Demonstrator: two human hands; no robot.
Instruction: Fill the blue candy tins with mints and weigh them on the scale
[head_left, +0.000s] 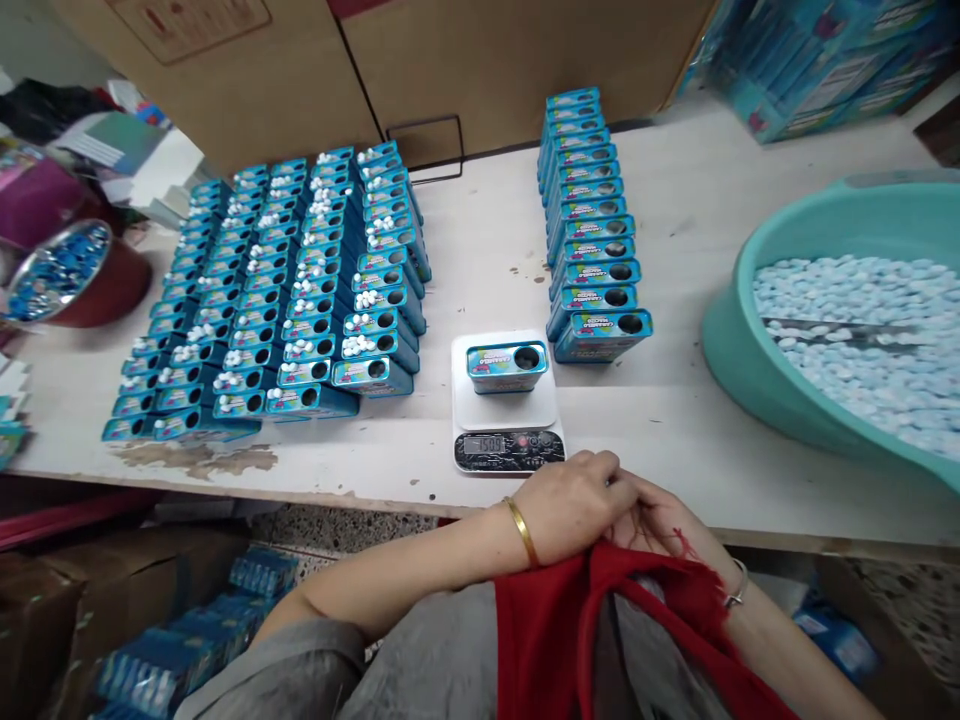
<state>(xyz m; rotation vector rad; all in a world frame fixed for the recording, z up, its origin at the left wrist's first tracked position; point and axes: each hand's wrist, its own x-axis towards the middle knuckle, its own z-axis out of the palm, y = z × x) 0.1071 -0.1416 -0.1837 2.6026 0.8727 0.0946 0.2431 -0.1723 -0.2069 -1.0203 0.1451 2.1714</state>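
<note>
My left hand lies curled over my right hand at the table's near edge, both closed on a red cloth that drapes over my lap. Just beyond them stands a small white scale with a blue tin on its pan. A row of empty blue tins stands behind the scale to the right. A big block of blue tins, many topped with white candies, fills the left of the table.
A teal basin full of pale blue candies sits at the right. A metal bowl of wrapped pieces stands at the far left. Cardboard boxes line the back of the table. Blue packs lie on the floor below.
</note>
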